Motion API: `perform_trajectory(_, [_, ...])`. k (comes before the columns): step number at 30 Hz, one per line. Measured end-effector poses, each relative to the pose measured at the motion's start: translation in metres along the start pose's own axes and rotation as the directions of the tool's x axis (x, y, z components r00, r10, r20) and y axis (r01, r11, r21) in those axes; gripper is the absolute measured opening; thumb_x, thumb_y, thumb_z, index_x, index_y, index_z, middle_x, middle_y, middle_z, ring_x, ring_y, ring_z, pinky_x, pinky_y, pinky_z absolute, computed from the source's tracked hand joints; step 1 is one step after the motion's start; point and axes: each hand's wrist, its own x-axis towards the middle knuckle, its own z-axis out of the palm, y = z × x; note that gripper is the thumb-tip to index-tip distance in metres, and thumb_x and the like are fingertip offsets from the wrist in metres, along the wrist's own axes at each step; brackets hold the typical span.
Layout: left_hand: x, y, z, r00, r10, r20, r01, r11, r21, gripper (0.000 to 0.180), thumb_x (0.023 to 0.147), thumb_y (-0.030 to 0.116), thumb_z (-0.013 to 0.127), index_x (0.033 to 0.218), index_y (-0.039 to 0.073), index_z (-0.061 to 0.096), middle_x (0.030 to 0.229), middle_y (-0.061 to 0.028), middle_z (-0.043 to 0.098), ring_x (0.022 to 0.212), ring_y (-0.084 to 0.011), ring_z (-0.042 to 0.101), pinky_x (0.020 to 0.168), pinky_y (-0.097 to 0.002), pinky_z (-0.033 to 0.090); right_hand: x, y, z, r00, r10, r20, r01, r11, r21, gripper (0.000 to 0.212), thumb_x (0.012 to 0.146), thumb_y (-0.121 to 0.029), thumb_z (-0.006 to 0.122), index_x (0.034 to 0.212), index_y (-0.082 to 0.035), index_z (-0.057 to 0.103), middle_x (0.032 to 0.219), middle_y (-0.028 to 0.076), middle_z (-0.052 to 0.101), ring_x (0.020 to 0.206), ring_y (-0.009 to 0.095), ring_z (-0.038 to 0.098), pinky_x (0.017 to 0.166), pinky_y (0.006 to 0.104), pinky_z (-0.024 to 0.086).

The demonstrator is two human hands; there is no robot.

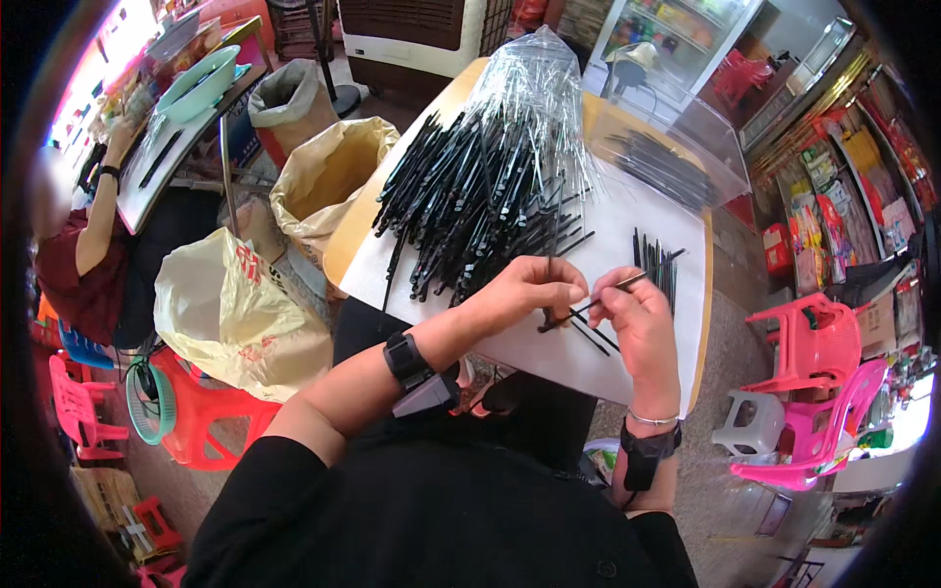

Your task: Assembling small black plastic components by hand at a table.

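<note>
Over the near side of the white-topped table (461, 318), my left hand (529, 292) is closed in a pinch on a thin dark stick, whose tip shows below the fingers. Close beside it, my right hand (635, 318) pinches another slim black stick (655, 269), which slants up to the right. The fingertips of both hands almost meet. Beyond them lies a big heap of thin black sticks (461, 196), its far end inside clear plastic wrapping (534, 83). A smaller row of black sticks (659, 263) rests just past my right hand. A few loose sticks lie under my hands.
At the table's far right stands a clear plastic box (701, 137) with dark sticks by it. Open sacks (328, 176) and a pale yellow bag (216, 304) crowd the left. A co-worker's arm (101, 211) reaches over another table. Pink chairs (814, 338) and shelves stand right.
</note>
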Motion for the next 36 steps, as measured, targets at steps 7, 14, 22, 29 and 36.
perform_trajectory(7, [-0.001, -0.002, 0.000, 0.997, -0.005, -0.071, 0.008, 0.999, 0.039, 0.013, 0.083, 0.014, 0.064, 0.089, 0.003, 0.063, 0.070, 0.0021, 0.058, 0.064, -0.0058, 0.052, 0.061, -0.0212, 0.041, 0.003, 0.008, 0.010, 0.979, -0.165, -0.117, 0.167, 0.986, 0.008, 0.012, 0.085, -0.007, 0.059, 0.094, 0.000, 0.055, 0.079, 0.005, 0.058, 0.066, 0.011, 0.058, 0.060, 0.0241, 0.051])
perform_trajectory(14, [0.001, -0.006, -0.004, 0.998, 0.015, -0.066, -0.001, 0.978, 0.207, 0.013, 0.085, 0.015, 0.063, 0.091, 0.004, 0.062, 0.076, 0.0051, 0.057, 0.071, -0.0038, 0.049, 0.065, -0.0196, 0.040, 0.003, 0.013, 0.010, 0.975, -0.200, -0.098, 0.188, 0.975, -0.119, 0.012, 0.084, -0.006, 0.059, 0.094, 0.000, 0.055, 0.080, 0.006, 0.060, 0.064, 0.011, 0.058, 0.060, 0.0246, 0.052])
perform_trajectory(22, [0.002, -0.012, 0.003, 0.995, 0.088, -0.054, -0.065, 0.938, 0.339, 0.011, 0.087, 0.012, 0.060, 0.088, 0.002, 0.060, 0.070, 0.0057, 0.051, 0.066, -0.0038, 0.043, 0.059, -0.0203, 0.037, 0.004, 0.014, 0.012, 0.966, -0.179, -0.184, 0.166, 0.982, -0.087, 0.014, 0.087, -0.005, 0.053, 0.100, 0.001, 0.054, 0.086, 0.008, 0.060, 0.068, 0.011, 0.059, 0.065, 0.0258, 0.053])
perform_trajectory(29, [0.003, -0.016, 0.003, 0.987, 0.143, -0.075, -0.094, 0.887, 0.452, 0.011, 0.087, 0.012, 0.059, 0.090, 0.002, 0.059, 0.069, 0.0039, 0.050, 0.063, -0.0045, 0.043, 0.055, -0.0219, 0.037, 0.002, 0.013, 0.016, 0.955, -0.244, -0.166, 0.216, 0.961, -0.174, 0.015, 0.089, -0.006, 0.052, 0.099, 0.003, 0.057, 0.087, 0.007, 0.062, 0.069, 0.010, 0.059, 0.065, 0.0243, 0.052])
perform_trajectory(36, [-0.001, -0.008, 0.014, 0.993, 0.074, -0.091, -0.050, 0.970, 0.239, 0.013, 0.089, 0.008, 0.057, 0.096, -0.002, 0.060, 0.082, 0.0016, 0.057, 0.072, -0.0048, 0.050, 0.063, -0.0213, 0.043, 0.006, 0.022, 0.014, 0.931, -0.321, -0.171, 0.267, 0.923, -0.277, 0.012, 0.089, -0.009, 0.055, 0.093, 0.002, 0.060, 0.088, 0.003, 0.060, 0.069, 0.007, 0.054, 0.062, 0.0216, 0.048])
